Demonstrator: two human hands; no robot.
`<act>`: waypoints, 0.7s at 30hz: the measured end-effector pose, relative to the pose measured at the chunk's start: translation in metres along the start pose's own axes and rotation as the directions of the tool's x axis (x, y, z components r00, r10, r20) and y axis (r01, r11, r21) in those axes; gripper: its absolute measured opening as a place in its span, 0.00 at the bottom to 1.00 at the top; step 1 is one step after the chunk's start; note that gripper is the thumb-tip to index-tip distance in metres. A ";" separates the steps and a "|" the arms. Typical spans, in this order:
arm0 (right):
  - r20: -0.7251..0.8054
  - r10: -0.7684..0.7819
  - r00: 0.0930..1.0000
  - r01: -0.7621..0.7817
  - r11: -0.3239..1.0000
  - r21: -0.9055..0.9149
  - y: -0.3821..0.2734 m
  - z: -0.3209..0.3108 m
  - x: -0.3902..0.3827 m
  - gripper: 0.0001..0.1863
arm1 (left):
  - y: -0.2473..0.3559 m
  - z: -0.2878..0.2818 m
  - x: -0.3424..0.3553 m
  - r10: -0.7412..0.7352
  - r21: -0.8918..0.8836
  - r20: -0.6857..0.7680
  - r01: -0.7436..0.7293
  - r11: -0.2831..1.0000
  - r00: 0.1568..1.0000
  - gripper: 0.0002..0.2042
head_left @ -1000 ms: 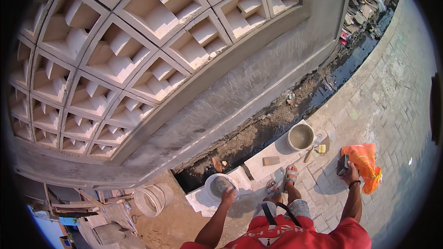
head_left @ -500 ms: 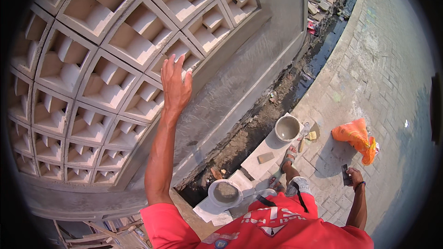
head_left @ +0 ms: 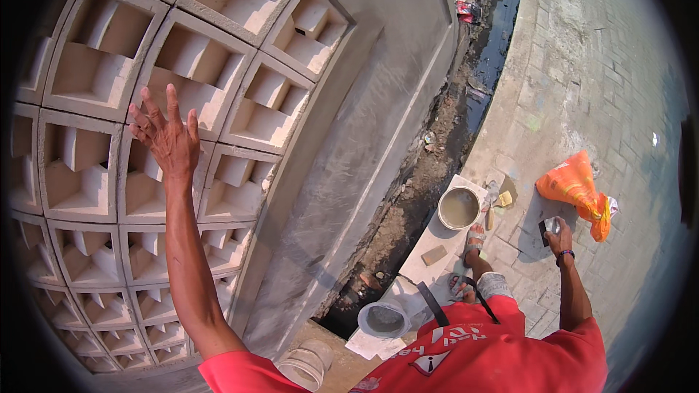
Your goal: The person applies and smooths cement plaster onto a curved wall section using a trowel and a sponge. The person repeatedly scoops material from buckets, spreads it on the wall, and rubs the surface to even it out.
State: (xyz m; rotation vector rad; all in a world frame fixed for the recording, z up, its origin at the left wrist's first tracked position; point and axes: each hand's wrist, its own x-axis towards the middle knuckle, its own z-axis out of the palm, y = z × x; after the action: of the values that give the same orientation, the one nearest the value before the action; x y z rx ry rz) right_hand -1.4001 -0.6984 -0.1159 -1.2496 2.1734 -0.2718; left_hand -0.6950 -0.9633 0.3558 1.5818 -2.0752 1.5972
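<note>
My left hand (head_left: 169,135) is raised with its fingers spread, over the pale openwork blocks (head_left: 91,87) of the wall; it holds nothing. I cannot tell whether the fingertips touch the blocks. Low on my other side, my right hand (head_left: 561,239) is closed around a small, dark, flat rectangular trowel (head_left: 545,233), seen partly edge-on. Its handle is mostly hidden by the fingers. An orange sack (head_left: 571,182) lies on the paving just beyond that hand. Smooth grey plaster (head_left: 349,131) borders the blocks.
A muddy ditch (head_left: 448,145) with dark water runs between wall and paving (head_left: 575,102). By my feet stand a bucket of grey mix (head_left: 459,208), a second bucket (head_left: 384,319) and a pale pail (head_left: 307,365). A small block (head_left: 434,255) and a yellowish hand tool (head_left: 503,199) lie nearby.
My left hand has moved left across the openwork blocks, its fingers spreading wider. My right hand, still holding the trowel, has come up nearer the orange sack. The view has shifted, bringing the pale pail in.
</note>
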 end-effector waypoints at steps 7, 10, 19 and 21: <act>0.083 -0.247 0.966 0.052 0.494 0.868 -0.285 0.093 0.103 0.35 | 0.001 0.012 0.013 -0.019 0.128 -0.022 0.022 0.992 1.000 0.29; -0.059 -0.328 0.943 0.147 0.248 0.958 -0.409 0.116 0.127 0.35 | 0.004 0.015 0.011 -0.005 0.208 -0.031 0.011 0.978 1.000 0.29; -0.459 -0.154 0.875 0.482 0.194 0.854 -0.614 0.081 0.256 0.38 | 0.008 0.017 0.010 0.030 0.328 -0.020 -0.022 0.944 0.999 0.31; -0.480 -0.119 0.869 0.494 0.244 0.835 -0.627 0.079 0.272 0.36 | 0.009 0.017 0.013 0.031 0.358 -0.020 -0.022 0.934 0.999 0.31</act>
State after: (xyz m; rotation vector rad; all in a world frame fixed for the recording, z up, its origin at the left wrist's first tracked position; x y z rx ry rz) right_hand -1.0062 -1.2511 -0.0024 -0.8596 1.3660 -1.7898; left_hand -0.6991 -0.9853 0.3495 1.6239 -1.8784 2.0899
